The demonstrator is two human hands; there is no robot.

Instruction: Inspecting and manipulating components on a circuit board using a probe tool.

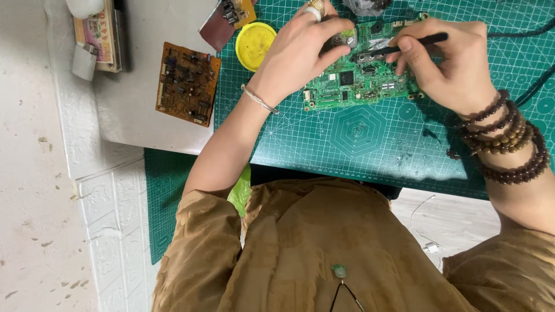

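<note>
A green circuit board [358, 78] lies on a green cutting mat [370, 138]. My left hand [303, 49], wearing a ring and a thin bracelet, presses its fingers down on the board's upper left part. My right hand [442, 63], with dark bead bracelets wound round the wrist, grips a thin black tool [399, 47] like a pen. The tool's tip rests on the board near its top middle, close to my left fingertips.
A round yellow lid [255, 43] sits at the mat's left edge. A brown circuit board [188, 82] lies on a grey surface to the left, with a stack of flat items [98, 34] beyond it. Black cables [535, 86] run along the right.
</note>
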